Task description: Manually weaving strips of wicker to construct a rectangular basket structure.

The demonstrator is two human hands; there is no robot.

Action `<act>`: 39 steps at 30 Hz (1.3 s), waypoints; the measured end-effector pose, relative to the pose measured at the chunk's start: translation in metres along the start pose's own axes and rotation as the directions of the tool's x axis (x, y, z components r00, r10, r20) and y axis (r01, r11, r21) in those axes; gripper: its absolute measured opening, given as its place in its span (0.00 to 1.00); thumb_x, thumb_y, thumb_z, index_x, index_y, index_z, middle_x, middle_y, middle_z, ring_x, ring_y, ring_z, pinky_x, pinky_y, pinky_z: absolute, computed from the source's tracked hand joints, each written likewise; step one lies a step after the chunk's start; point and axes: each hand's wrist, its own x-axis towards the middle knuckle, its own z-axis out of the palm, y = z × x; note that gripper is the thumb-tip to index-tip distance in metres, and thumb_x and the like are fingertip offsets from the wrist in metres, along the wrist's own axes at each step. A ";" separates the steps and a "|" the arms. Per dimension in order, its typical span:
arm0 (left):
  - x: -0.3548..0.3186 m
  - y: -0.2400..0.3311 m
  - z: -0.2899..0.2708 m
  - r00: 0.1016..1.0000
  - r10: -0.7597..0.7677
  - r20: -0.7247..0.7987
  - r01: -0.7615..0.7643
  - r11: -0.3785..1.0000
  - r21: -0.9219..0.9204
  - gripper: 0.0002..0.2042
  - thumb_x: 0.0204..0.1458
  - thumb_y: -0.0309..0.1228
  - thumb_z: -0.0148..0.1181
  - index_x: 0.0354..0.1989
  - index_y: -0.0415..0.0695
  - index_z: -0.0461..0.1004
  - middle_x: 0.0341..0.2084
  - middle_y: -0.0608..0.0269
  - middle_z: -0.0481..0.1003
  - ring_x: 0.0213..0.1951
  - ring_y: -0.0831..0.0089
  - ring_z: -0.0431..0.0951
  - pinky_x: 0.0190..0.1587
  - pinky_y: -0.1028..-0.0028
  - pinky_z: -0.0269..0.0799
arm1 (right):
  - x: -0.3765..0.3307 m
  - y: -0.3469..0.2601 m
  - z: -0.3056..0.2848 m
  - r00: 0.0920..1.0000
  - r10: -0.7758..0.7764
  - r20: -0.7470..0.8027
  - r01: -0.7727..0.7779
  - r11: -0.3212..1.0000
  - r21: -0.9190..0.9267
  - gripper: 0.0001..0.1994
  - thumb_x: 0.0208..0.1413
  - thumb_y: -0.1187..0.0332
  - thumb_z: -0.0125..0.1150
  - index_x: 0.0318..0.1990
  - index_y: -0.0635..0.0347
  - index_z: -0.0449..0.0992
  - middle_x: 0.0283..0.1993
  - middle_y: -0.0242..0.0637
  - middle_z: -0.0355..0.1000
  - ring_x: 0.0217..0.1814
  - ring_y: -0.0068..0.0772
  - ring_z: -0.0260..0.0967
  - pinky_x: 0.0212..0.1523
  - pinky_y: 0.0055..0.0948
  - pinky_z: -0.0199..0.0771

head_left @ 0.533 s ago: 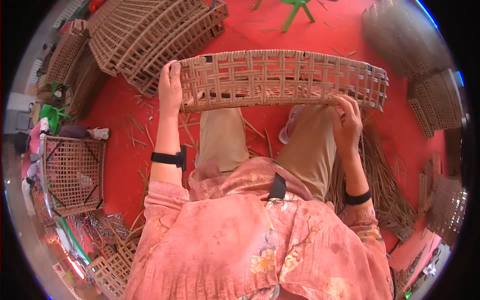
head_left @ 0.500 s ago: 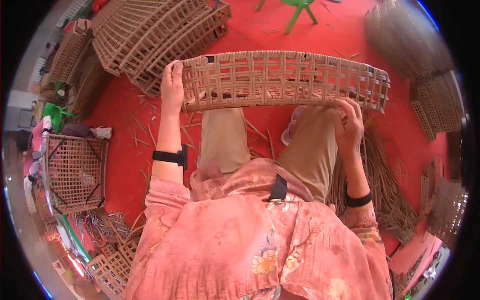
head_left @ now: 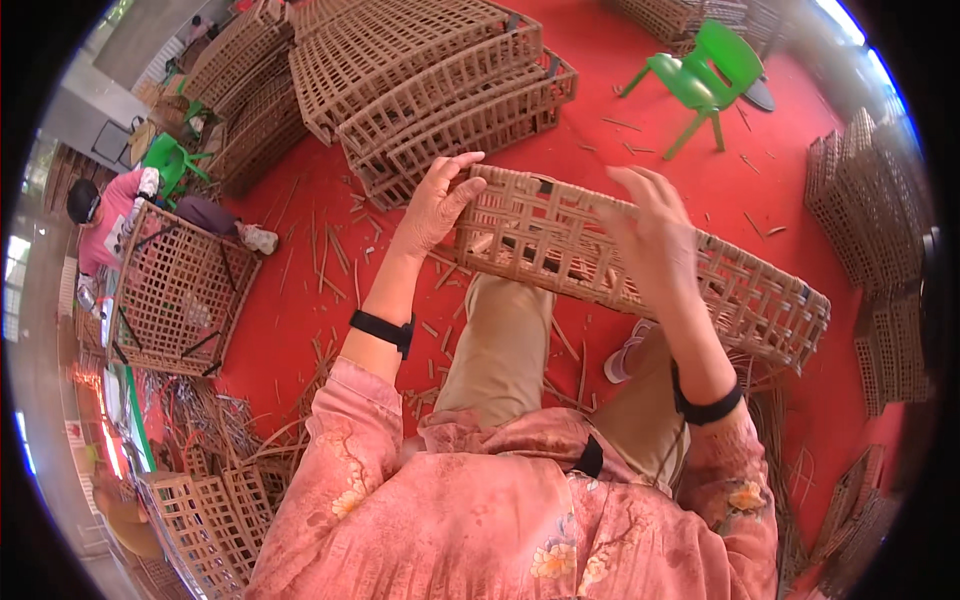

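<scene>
A long brown woven rattan basket (head_left: 560,228) rests across my knees, its openwork side facing me and its right end lower and nearer. My left hand (head_left: 437,205) grips its upper left corner, thumb over the rim and fingers behind it. In front of the basket's middle, my right hand (head_left: 655,235) is raised, slightly blurred, with fingers stretched out and nothing held. Whether its fingertips brush the upper rim I cannot tell. Part of the basket's side is hidden by this hand and wrist.
Stacked woven baskets (head_left: 430,85) stand ahead to the left, and more stacks (head_left: 865,200) line the right. A green chair (head_left: 700,80) is farther ahead. On the left, another person (head_left: 115,215) sits behind a large woven panel (head_left: 185,290). Cane scraps litter the red floor (head_left: 290,250).
The basket has tilted, its right end dropping toward me. My right hand has left the lower right edge and risen in front of its middle. The view has turned rightward.
</scene>
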 end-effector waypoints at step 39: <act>0.014 0.032 0.014 0.755 0.619 -0.216 -0.449 0.729 0.517 0.12 0.50 0.33 0.68 0.42 0.44 0.82 0.41 0.61 0.77 0.46 0.64 0.77 0.52 0.65 0.71 | 0.016 0.020 0.041 0.940 -0.017 0.340 0.072 0.986 -0.148 0.24 0.55 0.60 0.62 0.56 0.63 0.72 0.47 0.45 0.74 0.53 0.47 0.71 0.55 0.45 0.67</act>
